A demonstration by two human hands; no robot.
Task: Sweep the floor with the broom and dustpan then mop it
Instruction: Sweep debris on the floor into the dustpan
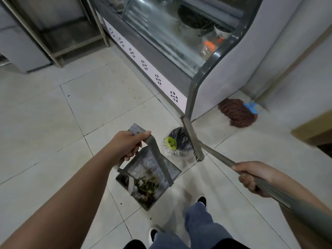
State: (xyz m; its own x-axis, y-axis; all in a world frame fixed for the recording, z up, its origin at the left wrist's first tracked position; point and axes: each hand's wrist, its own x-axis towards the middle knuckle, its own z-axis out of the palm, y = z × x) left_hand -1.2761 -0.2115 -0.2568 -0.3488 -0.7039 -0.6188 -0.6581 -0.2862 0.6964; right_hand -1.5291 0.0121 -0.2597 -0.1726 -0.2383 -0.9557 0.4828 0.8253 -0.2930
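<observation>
My left hand (128, 145) grips the upright metal handle of a grey dustpan (156, 169) resting on the tiled floor. Green scraps and dust (146, 186) lie inside the pan. My right hand (251, 176) holds the long grey broom handle (221, 159). The broom head (193, 139) touches a crushed clear plastic bottle with a yellow-green cap (175, 142), just beyond the pan's open edge. A reddish-brown mop head (237, 112) with a blue collar lies on the floor by the wall at right.
A glass-fronted display freezer (161, 42) runs across the back, its corner close to the broom head. A metal cabinet (27, 42) stands at the far left. A tan box edge (312, 126) sits at right. My feet (201, 200) stand just behind the dustpan.
</observation>
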